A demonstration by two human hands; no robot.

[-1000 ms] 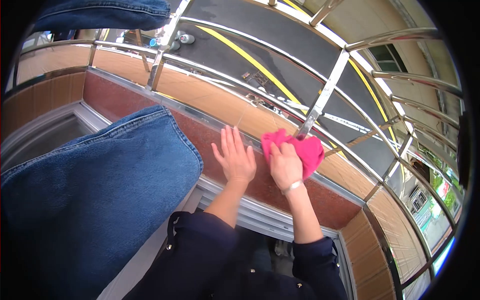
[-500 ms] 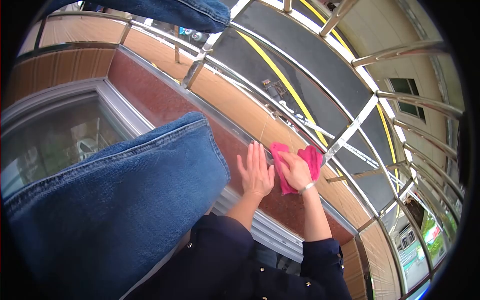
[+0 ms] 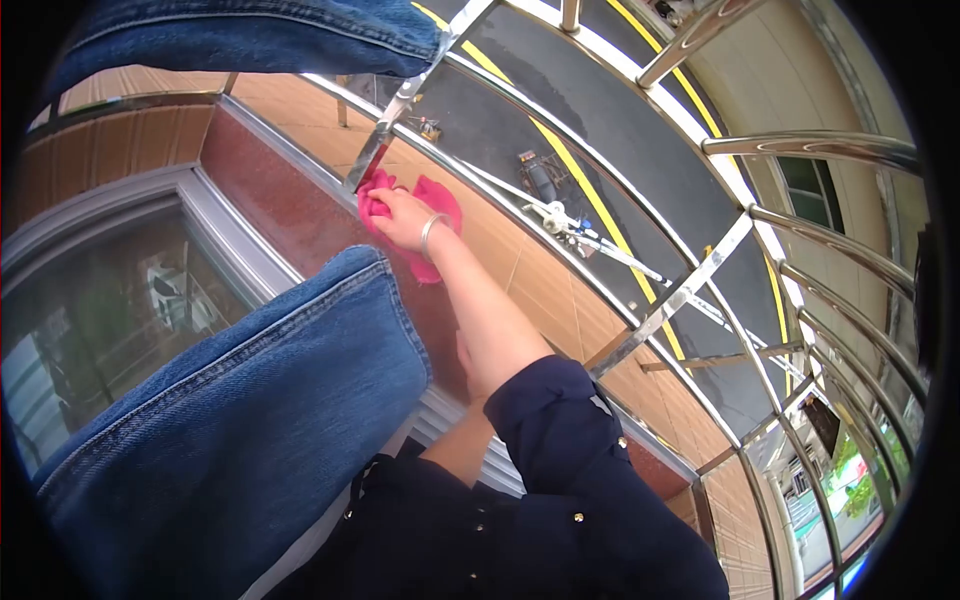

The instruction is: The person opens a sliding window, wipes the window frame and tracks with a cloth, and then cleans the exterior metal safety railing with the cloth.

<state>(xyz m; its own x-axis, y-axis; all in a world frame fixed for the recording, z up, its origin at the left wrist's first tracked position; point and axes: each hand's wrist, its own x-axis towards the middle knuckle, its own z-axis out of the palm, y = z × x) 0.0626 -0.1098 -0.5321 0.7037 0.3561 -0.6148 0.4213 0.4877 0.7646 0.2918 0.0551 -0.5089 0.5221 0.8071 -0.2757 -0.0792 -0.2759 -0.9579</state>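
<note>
Our right hand (image 3: 404, 219) grips a pink cloth (image 3: 439, 197), its length slanting away from the railing post (image 3: 403, 103); our left hand (image 3: 464, 353), mostly hidden: grip unclear.

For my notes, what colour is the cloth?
The cloth is bright pink, clearest in the head view.

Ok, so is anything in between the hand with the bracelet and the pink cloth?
No, nothing visible: the right hand is right on the pink cloth. The nearer jeans leg is lower in the picture, and the metal post is by the cloth's far-left edge, so neither comes between them.
</note>
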